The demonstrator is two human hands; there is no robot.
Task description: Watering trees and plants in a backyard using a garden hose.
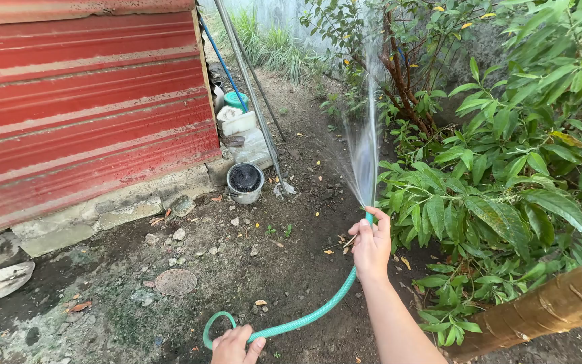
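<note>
Green garden hose [318, 311] ran across the bare soil [284, 263] between both hands. Right hand [372, 244] gripped its nozzle end, thumb over the opening, spraying water [366, 145] toward leafy shrubs [500, 175]. Left hand [235, 345] closed around the looped section near the bottom edge.

Hose [318, 311]: green. Corrugated wall [82, 108]: red, horizontally ribbed, dirt-streaked. Bucket [244, 182]: white, black contents. Shrubs [506, 168]: green foliage. Trunk [554, 307]: golden-brown. Ground [271, 256]: dark brown.

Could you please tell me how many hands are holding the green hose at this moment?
2. The right hand grips the green hose at its spraying end, beside the leafy shrub; the left hand holds the hose's loop at the bottom edge.
</note>
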